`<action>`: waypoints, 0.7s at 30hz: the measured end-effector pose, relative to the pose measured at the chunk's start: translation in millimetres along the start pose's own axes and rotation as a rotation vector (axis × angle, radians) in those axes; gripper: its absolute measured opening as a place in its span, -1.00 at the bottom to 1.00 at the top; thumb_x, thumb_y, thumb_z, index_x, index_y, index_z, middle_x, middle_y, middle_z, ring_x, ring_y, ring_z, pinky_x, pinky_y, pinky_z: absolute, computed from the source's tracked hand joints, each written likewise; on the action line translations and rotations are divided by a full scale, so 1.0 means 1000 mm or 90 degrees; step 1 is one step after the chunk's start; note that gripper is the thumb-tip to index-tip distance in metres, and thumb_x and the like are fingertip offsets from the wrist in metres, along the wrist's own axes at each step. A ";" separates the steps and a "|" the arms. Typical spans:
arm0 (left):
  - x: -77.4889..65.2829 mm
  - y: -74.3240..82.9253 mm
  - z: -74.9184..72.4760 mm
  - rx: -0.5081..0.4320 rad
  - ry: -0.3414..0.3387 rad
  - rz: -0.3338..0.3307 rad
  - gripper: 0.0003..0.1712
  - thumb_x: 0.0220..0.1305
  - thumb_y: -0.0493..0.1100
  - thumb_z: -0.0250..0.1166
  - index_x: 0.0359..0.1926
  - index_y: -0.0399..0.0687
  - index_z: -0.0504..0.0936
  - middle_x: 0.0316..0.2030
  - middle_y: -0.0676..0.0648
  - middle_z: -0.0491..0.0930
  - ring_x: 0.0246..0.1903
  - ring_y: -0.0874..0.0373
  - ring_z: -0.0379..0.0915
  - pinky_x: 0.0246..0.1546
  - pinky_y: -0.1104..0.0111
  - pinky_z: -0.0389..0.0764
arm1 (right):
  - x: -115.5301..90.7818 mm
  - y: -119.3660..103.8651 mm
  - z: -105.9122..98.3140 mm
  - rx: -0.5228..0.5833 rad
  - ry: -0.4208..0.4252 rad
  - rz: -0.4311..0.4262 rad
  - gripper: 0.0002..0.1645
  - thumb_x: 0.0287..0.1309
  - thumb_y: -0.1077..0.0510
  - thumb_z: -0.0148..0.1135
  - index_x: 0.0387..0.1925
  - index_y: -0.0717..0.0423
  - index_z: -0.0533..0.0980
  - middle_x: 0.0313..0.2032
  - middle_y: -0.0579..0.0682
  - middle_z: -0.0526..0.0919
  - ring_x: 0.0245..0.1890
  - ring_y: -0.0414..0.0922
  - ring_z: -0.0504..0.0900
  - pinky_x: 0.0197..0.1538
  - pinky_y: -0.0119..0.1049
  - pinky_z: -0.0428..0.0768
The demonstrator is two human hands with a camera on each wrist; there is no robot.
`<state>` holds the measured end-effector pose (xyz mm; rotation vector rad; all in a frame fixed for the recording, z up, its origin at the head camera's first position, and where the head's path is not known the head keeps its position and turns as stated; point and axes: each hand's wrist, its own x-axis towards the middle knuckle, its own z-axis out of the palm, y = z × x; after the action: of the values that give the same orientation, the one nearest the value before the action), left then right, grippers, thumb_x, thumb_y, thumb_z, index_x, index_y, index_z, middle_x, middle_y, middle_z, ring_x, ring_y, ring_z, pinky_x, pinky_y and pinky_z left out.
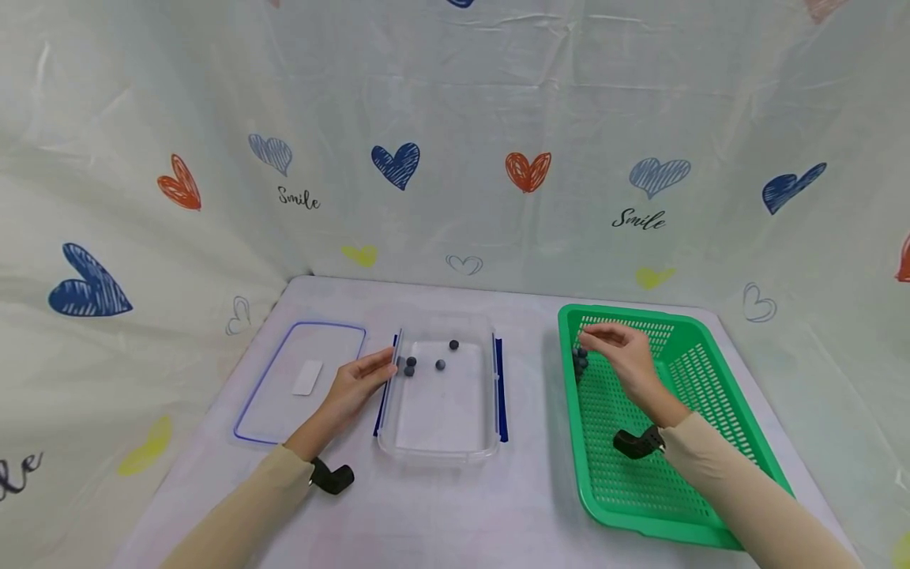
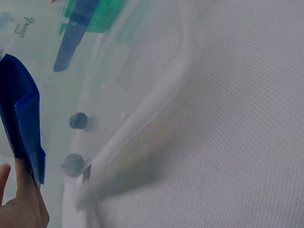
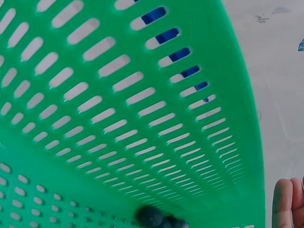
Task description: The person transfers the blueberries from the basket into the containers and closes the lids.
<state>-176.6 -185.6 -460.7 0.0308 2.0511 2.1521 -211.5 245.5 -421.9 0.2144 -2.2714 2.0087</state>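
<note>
A clear plastic container [image 1: 444,454] with blue side latches [image 1: 502,391] stands mid-table, several dark round berries, blueberry-like, inside it [image 1: 440,365]. My left hand [image 1: 355,385] rests at its left wall, straight fingers against the blue latch [image 2: 29,128] there. My right hand [image 1: 629,359] is over the left side of a green basket [image 1: 584,482], fingertips close above a small cluster of dark berries [image 1: 580,362]. In the right wrist view the fingers [image 3: 283,204] reach up straight at the right edge, apart from the berries [image 3: 150,216]; no berry shows between them.
Left of the container a clear lid [image 1: 273,411] with a blue rim lies flat, a white rectangle [image 1: 307,378] within its outline. The slotted basket wall [image 3: 118,95] rises between the right hand's work and the container. A patterned sheet [image 1: 455,213] hangs behind the table.
</note>
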 end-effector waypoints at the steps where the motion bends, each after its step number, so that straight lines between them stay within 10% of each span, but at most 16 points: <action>1: 0.000 0.000 0.000 0.000 -0.001 0.000 -0.39 0.20 -0.23 0.25 0.23 -0.35 0.31 0.20 -0.28 0.32 -0.03 0.35 0.42 0.03 0.53 0.42 | 0.000 0.005 -0.002 -0.005 0.001 -0.003 -0.54 0.09 0.21 0.28 -0.08 0.52 0.44 -0.31 0.00 0.67 -0.36 -0.16 0.63 -0.19 -0.36 0.62; 21: 0.006 -0.013 -0.005 -0.022 -0.003 0.011 -0.40 0.21 -0.26 0.24 0.24 -0.35 0.30 0.21 -0.32 0.29 -0.03 0.36 0.43 0.02 0.55 0.42 | -0.010 0.043 -0.010 -0.089 0.011 0.090 -0.49 0.04 0.15 0.33 -0.08 0.48 0.47 -0.29 0.05 0.67 -0.27 -0.03 0.64 -0.09 -0.02 0.58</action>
<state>-181.9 -189.0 -474.6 0.0502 2.0179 2.1953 -209.8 261.4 -464.7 0.0254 -2.4676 1.8947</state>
